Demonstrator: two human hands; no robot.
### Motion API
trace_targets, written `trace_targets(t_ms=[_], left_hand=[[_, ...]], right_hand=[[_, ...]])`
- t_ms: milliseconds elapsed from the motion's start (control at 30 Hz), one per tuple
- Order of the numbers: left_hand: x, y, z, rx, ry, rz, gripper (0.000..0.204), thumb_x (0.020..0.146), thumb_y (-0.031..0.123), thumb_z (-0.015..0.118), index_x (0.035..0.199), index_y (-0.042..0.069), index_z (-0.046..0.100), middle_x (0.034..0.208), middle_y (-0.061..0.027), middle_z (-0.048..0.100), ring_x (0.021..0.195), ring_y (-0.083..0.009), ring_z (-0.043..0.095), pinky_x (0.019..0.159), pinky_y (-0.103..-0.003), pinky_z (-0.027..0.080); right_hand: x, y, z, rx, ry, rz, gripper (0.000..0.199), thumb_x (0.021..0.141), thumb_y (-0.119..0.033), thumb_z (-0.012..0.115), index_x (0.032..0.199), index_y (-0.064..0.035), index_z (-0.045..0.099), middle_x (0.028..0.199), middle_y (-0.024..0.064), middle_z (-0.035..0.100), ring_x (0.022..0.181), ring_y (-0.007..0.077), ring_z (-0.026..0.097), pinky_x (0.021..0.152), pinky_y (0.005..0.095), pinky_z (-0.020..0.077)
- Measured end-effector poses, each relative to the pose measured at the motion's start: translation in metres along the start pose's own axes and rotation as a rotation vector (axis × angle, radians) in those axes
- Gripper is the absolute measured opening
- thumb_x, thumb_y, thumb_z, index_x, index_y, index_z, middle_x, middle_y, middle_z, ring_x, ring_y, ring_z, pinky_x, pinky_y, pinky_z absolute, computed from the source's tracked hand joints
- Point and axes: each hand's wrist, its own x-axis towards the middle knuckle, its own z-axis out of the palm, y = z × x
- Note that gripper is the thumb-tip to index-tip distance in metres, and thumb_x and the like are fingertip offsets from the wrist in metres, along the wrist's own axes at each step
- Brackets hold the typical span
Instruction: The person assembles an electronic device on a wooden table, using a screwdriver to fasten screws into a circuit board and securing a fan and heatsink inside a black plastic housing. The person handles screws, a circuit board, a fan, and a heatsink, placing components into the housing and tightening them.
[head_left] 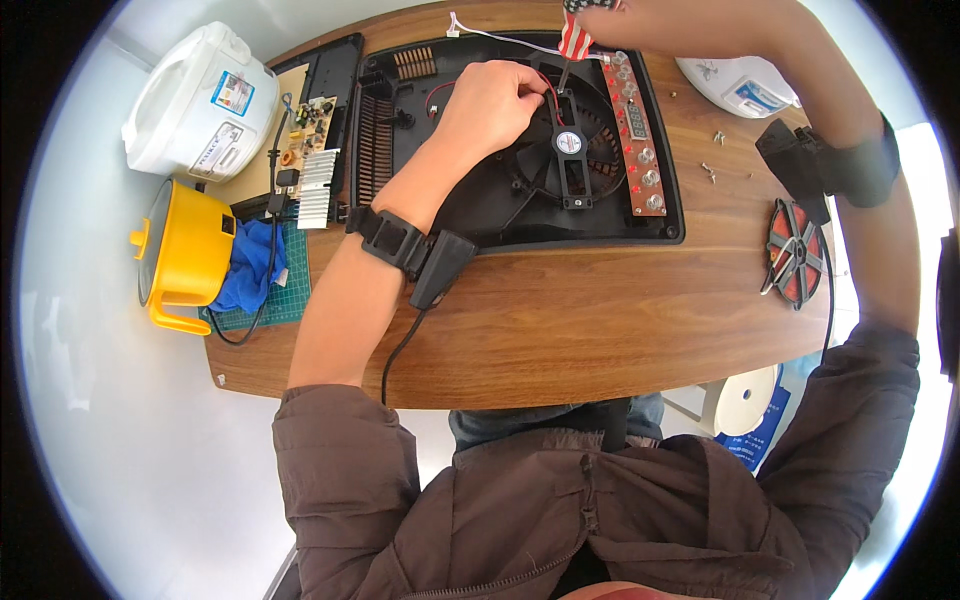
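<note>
My left hand [497, 107]: fingers curled narrow beside the red wire [553, 93]; can't tell if it's pinched. My right hand [604, 6], mostly cut off at the top edge, grips one screwdriver [575, 42], shaft at the fan's upper end. One fan [569, 146], inside one black housing [440, 215]. One display board [640, 165], one yellow pot [190, 240], one red-and-black disc [797, 255].

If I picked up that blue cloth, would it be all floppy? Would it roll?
The blue cloth would probably droop, since it's crumpled in loose folds. It likely won't roll, because it's an uneven heap, not a ball.
</note>
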Motion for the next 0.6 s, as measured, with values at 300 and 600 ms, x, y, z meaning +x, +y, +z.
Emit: trace_targets(t_ms=[300, 600], left_hand=[[0.002, -0.002, 0.002, -0.010, -0.003, 0.009, 0.018, 0.088, 0.009, 0.071, 0.102, 0.004, 0.082, 0.094, -0.0177, 0.078, 0.085, -0.0345, 0.076, 0.081, -0.040, 0.060], [0.000, 0.000, -0.001, 0.006, -0.015, -0.002, 0.019, 0.088, 0.009, 0.071, 0.103, 0.004, 0.081, 0.095, -0.0181, 0.078, 0.087, -0.0343, 0.076, 0.082, -0.039, 0.060]], right_hand=[[0.002, -0.001, -0.001, 0.024, -0.033, 0.112, 0.044, 0.106, -0.025, 0.053, 0.141, 0.0004, 0.049, 0.134, 0.0284, 0.059, 0.115, 0.0415, 0.064, 0.100, 0.0507, 0.0509], [-0.011, -0.005, 0.005, 0.007, 0.049, -0.006, 0.045, 0.108, -0.024, 0.049, 0.147, -0.0012, 0.047, 0.134, 0.0267, 0.060, 0.117, 0.0410, 0.064, 0.103, 0.0503, 0.0507]])
